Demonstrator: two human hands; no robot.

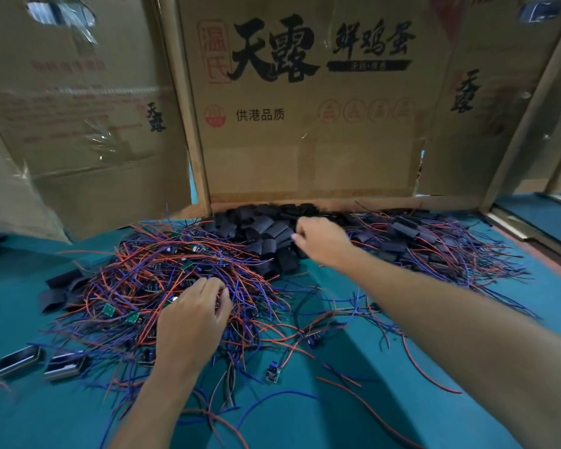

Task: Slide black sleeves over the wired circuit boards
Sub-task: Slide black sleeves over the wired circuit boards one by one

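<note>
A tangled heap of small green circuit boards with red and blue wires (162,273) covers the left middle of the teal table. My left hand (195,315) reaches into this heap with its fingers curled among the wires; what they hold is hidden. Behind it lies a pile of flat black sleeves (266,228). My right hand (321,236) is stretched over that pile, fingertips curled down onto the sleeves. At the far right sits a heap of boards in black sleeves (434,244) with wires trailing out.
Cardboard box walls (305,124) enclose the back and sides. Two loose sleeves (42,362) lie at the front left, a few more (62,286) at the left. A single wired board (272,372) and stray wires lie on the teal mat (353,400) in front.
</note>
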